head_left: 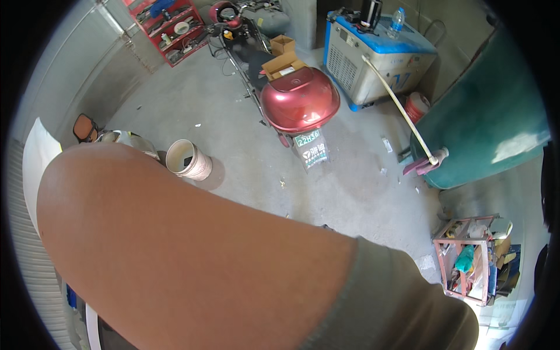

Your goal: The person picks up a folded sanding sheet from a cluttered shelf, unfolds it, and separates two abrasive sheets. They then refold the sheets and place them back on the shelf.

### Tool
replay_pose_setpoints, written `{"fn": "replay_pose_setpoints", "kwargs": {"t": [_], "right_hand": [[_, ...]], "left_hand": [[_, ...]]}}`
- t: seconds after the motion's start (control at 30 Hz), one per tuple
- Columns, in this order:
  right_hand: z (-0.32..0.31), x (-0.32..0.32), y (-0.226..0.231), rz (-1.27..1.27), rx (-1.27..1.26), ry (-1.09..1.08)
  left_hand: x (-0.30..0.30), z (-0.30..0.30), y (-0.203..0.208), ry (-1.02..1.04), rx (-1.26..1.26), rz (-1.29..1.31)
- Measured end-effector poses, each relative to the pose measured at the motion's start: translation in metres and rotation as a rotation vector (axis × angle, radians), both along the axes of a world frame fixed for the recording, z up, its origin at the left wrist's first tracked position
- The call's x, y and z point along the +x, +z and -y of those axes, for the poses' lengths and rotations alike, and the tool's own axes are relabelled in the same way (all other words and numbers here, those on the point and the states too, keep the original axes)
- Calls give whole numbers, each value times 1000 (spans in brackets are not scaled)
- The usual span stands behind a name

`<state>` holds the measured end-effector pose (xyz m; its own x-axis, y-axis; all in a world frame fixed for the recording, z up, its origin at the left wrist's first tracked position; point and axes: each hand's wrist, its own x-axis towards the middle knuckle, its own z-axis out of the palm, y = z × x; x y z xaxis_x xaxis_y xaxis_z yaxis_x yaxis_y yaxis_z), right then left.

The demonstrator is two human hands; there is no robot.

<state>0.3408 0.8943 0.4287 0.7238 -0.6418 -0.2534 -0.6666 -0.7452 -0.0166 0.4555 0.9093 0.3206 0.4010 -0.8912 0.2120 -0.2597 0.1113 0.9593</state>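
Observation:
A bare bent arm (192,233) of mine fills the lower half of the view, very close. Its grey-green sleeve (402,297) is at the lower right, and the elbow is at the left. Neither my left hand nor my right hand shows, so what they hold or touch is hidden. Beyond the elbow stands a whitish bucket (195,166) with something dark inside. A white curved sheet (36,169) shows at the far left, partly behind the arm.
A red motor scooter (300,102) with cardboard boxes (283,64) stands ahead. Behind it are a blue-and-white machine (373,61) and red shelves (169,32). To the right are a large green tank (490,116), a leaning pole (399,108) and a cluttered rack (466,256).

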Motion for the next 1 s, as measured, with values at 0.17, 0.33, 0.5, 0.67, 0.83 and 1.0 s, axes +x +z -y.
{"fn": "replay_pose_setpoints", "kwargs": {"t": [0.17,0.33,0.5,0.67,0.83,1.0], "right_hand": [[7,28,-8,58,-123,91],[29,50,-12,100,-227,229],[87,33,24,117,-356,223],[85,-102,14,1102,-566,-521],[55,-128,-30,1680,213,-1140],[24,-149,-34,1670,-36,-1227]], "left_hand": [[4,47,-12,-169,-25,-55],[1,87,-24,-363,-60,-109],[1,138,-10,-613,-128,-149],[-1,170,15,-800,-204,-143],[-36,166,44,-947,-206,73],[-93,156,67,-1171,-8,-301]]}}
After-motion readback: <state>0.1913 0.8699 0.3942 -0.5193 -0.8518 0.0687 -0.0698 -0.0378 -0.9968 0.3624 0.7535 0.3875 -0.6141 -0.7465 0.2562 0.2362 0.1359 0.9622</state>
